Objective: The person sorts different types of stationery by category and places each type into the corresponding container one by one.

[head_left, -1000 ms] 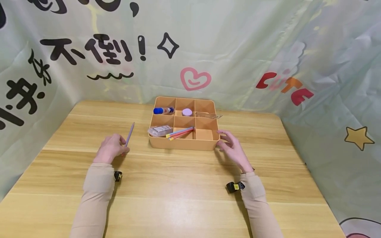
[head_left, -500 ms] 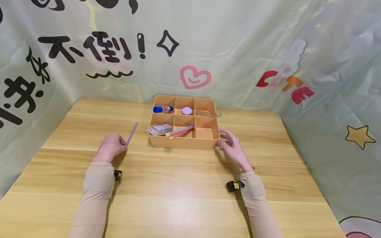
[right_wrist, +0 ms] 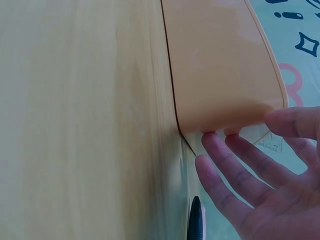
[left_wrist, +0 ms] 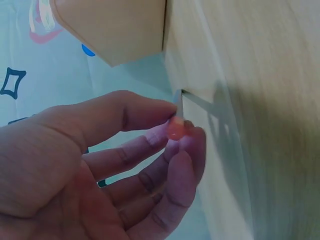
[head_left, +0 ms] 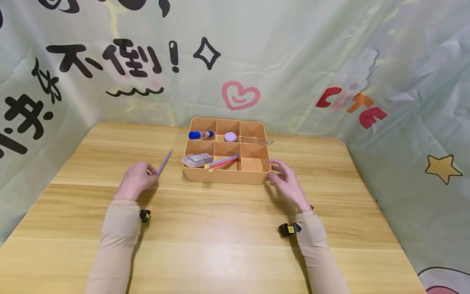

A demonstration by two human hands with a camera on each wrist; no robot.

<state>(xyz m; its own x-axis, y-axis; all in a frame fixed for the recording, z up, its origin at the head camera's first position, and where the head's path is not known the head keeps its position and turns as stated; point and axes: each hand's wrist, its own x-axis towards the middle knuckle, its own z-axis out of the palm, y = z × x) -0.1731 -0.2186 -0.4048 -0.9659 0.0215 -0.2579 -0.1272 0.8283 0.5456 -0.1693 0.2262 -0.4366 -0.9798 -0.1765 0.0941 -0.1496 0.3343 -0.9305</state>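
Note:
In the head view my left hand (head_left: 137,179) pinches a slim purple pencil (head_left: 165,162) near its lower end, left of the orange six-compartment box (head_left: 227,177). The left wrist view shows the pencil's reddish end (left_wrist: 176,131) between thumb and fingertips, while its far part points away from the hand. My right hand (head_left: 288,185) rests its fingertips against the box's front right corner. Seen from the right wrist, those fingers are loosely extended, touching the wall and rim of the box (right_wrist: 222,65).
Inside the box lie a blue-capped glue stick (head_left: 201,135), a round purple item (head_left: 230,137), a clear flat ruler-like piece (head_left: 257,141), a labelled clear case (head_left: 197,160) and several colored sticks with yellow ends (head_left: 222,163). A printed curtain (head_left: 286,61) stands behind the table (head_left: 220,228).
The pencil's far tip has swung right, toward the box, and the left fingertips have shifted slightly. My right hand has stayed at the box corner.

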